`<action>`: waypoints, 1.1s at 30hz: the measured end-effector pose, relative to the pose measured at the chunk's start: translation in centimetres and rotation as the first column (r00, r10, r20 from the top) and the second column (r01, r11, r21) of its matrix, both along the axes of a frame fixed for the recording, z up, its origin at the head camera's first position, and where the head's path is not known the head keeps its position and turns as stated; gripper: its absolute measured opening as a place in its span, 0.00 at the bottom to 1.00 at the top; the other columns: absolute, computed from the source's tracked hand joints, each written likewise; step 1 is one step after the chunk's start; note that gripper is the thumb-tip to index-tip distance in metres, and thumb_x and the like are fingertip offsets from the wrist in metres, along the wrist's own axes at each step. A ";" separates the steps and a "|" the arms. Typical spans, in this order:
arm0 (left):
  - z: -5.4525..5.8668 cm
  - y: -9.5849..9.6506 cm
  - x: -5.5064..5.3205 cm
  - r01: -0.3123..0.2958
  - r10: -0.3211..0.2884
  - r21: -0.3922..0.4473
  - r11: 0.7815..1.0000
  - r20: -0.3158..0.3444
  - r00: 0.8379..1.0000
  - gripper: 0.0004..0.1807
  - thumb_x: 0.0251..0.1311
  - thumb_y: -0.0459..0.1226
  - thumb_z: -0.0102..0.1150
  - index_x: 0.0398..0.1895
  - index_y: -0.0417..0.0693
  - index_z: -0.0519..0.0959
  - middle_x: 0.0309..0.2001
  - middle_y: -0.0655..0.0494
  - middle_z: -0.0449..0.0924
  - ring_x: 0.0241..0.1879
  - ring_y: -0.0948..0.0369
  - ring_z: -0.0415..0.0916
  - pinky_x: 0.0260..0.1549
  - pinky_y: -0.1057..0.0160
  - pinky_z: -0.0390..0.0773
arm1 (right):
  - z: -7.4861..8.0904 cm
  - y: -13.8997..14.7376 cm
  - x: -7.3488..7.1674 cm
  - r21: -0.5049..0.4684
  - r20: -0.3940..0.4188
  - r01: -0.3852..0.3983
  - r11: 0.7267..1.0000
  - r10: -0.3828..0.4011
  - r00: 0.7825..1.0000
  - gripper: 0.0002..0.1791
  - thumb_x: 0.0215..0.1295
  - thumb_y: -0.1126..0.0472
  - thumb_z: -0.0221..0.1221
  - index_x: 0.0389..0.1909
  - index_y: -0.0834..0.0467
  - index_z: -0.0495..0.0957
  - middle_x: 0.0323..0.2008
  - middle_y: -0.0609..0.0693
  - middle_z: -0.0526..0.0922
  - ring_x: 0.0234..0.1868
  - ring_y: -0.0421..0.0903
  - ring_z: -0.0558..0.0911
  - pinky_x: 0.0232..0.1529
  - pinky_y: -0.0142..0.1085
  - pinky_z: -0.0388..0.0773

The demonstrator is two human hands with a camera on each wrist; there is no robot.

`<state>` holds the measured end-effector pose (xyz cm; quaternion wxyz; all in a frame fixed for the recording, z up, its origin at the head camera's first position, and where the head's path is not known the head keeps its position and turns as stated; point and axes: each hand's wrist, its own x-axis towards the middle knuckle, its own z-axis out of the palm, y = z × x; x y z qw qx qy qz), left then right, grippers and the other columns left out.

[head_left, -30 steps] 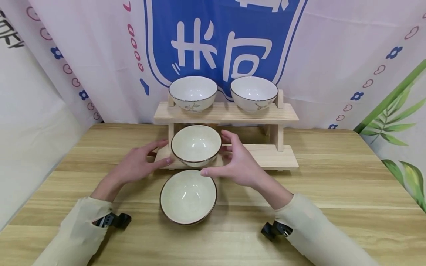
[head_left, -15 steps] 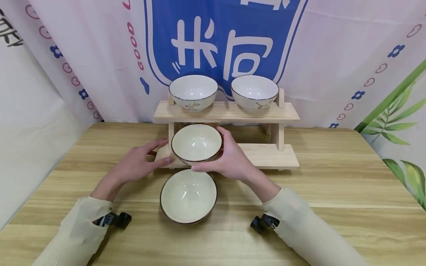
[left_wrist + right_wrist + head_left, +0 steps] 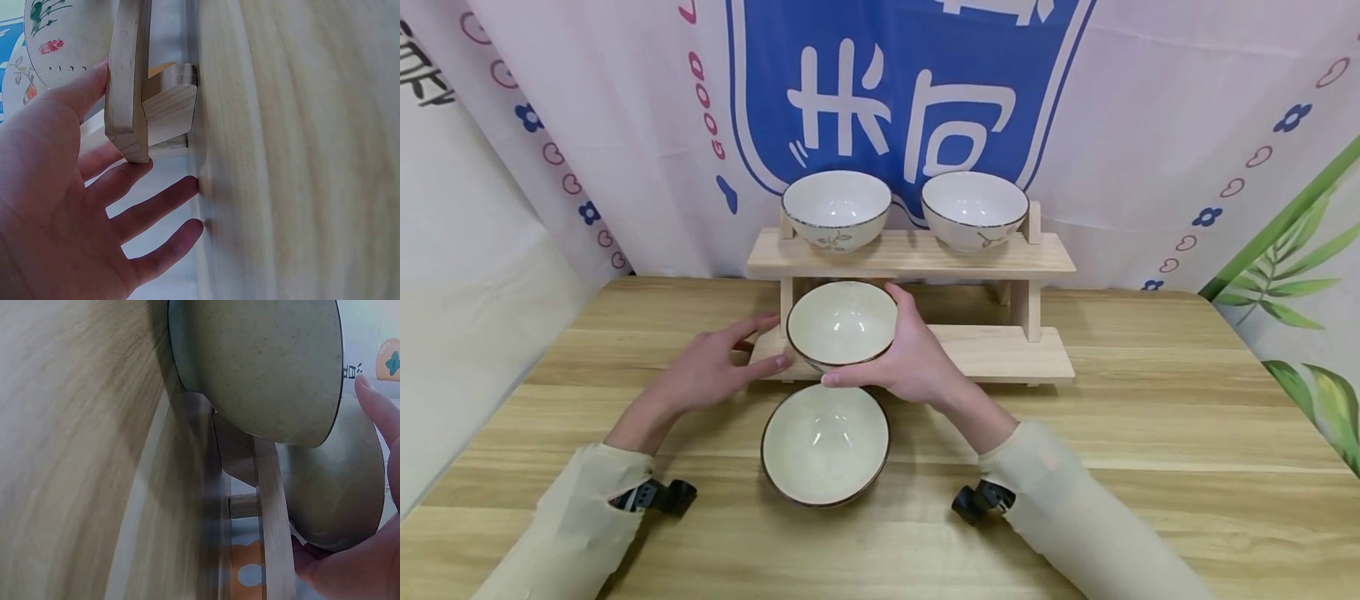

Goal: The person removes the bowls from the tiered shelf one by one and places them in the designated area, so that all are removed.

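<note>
My right hand (image 3: 910, 350) grips a cream bowl (image 3: 842, 321) with a dark brown rim, thumb across its front and fingers round its right side. That bowl sits at the left part of the wooden stand's lower shelf (image 3: 1000, 354). In the right wrist view the bowl (image 3: 337, 494) lies between thumb and fingers, partly behind a nearer bowl. My left hand (image 3: 715, 362) is at the shelf's left end. The left wrist view shows its thumb against the board (image 3: 128, 94) and the other fingers spread and fairly straight, two tips at the tabletop (image 3: 287, 150).
Another cream bowl (image 3: 825, 446) stands on the table just in front of the stand, beneath my right thumb. Two white-inside bowls, a left one (image 3: 837, 212) and a right one (image 3: 976, 212), stand on the upper shelf (image 3: 910, 260). A printed curtain (image 3: 1135, 125) hangs behind.
My right hand has moved left and closed round the bowl on the lower shelf, its thumb sliding across the front. The left hand and the other bowls stay put.
</note>
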<state>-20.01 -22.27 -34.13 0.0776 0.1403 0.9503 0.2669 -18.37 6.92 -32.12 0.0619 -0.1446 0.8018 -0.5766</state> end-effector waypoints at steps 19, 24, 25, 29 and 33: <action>0.2 0.1 0.0 0.005 -0.004 0.002 1.000 -0.004 1.000 0.47 0.69 0.68 0.58 0.84 0.56 0.62 0.73 0.34 0.74 0.66 0.38 0.79 0.58 0.36 0.83 | -0.1 -1.1 0.2 0.030 0.025 0.112 0.993 -0.112 0.993 0.79 0.37 0.51 0.89 0.85 0.50 0.44 0.70 0.53 0.70 0.69 0.53 0.76 0.74 0.49 0.73; 0.2 0.1 0.0 0.004 -0.004 0.003 1.000 -0.006 1.000 0.47 0.69 0.68 0.58 0.84 0.56 0.62 0.73 0.34 0.74 0.66 0.37 0.79 0.57 0.37 0.83 | -0.2 -1.2 0.2 0.016 0.011 0.109 0.994 -0.110 0.994 0.78 0.37 0.52 0.89 0.84 0.50 0.45 0.68 0.53 0.71 0.67 0.53 0.78 0.72 0.49 0.74; 0.2 0.1 0.0 0.003 -0.003 0.002 1.000 -0.006 1.000 0.47 0.69 0.68 0.58 0.84 0.56 0.62 0.73 0.34 0.74 0.66 0.37 0.79 0.57 0.37 0.83 | -0.2 -1.2 0.2 0.013 0.008 0.109 0.994 -0.109 0.994 0.77 0.37 0.52 0.89 0.84 0.50 0.45 0.68 0.53 0.71 0.67 0.53 0.78 0.72 0.49 0.75; 0.1 0.0 0.0 0.003 -0.003 0.001 1.000 -0.005 1.000 0.47 0.69 0.68 0.58 0.84 0.56 0.62 0.74 0.34 0.73 0.66 0.37 0.79 0.57 0.37 0.83 | -0.4 -1.3 0.2 0.005 -0.006 0.109 0.994 -0.109 0.994 0.75 0.39 0.53 0.88 0.84 0.51 0.47 0.68 0.53 0.72 0.65 0.53 0.79 0.70 0.49 0.76; 0.0 0.0 0.0 0.003 -0.003 0.000 1.000 -0.002 1.000 0.47 0.69 0.68 0.58 0.84 0.56 0.62 0.74 0.35 0.73 0.66 0.38 0.79 0.57 0.37 0.83 | -0.5 -1.2 0.3 0.006 -0.013 0.111 0.994 -0.111 0.994 0.74 0.39 0.53 0.87 0.83 0.50 0.47 0.68 0.54 0.71 0.65 0.53 0.78 0.70 0.49 0.76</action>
